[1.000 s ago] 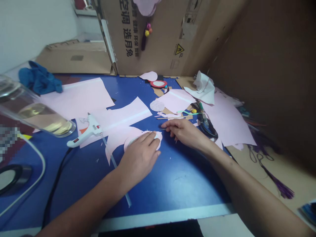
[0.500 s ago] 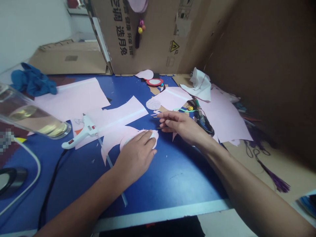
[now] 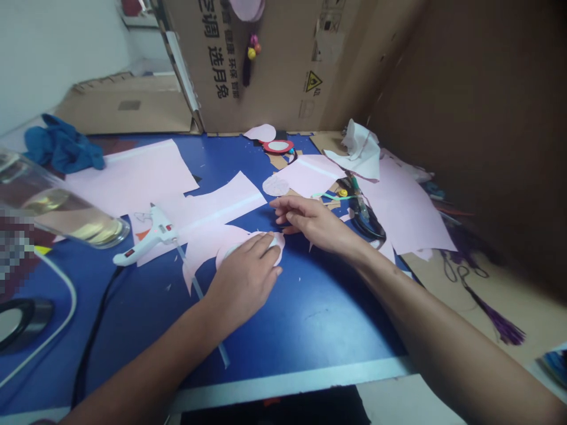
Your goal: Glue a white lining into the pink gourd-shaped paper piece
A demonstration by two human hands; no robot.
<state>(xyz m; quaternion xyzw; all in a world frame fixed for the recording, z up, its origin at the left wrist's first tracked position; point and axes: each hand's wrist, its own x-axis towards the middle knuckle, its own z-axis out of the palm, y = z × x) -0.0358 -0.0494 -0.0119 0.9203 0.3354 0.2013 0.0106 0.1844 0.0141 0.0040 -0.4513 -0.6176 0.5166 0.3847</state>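
Two bare hands are seen over one blue table point(image 3: 328, 330). One pink paper cutout point(image 3: 280, 241) is covered by the left hand point(image 3: 248, 271) near the table's middle. Four larger pink sheets point(image 3: 133, 174) are spread around it. One white glue gun point(image 3: 150, 239) is laid at the left, with one glue stick point(image 3: 224, 354) pointed toward the near edge. One glass point(image 3: 101, 230), one blue cloth point(image 3: 64, 144), one pair of scissors point(image 3: 370, 224) and one purple tassel point(image 3: 505, 324) are also seen. The table is backed by a printed cardboard wall point(image 3: 283, 88), on which three small coloured balls point(image 3: 251, 53) are hung; a pale room wall point(image 3: 57, 47) is seen at the far left.

The left hand is laid palm down, its fingers together across the cutout; whether the cutout is gripped cannot be told. The right hand point(image 3: 312, 223) is held just beside it, fingers bent toward the left; whether anything is pinched cannot be told.
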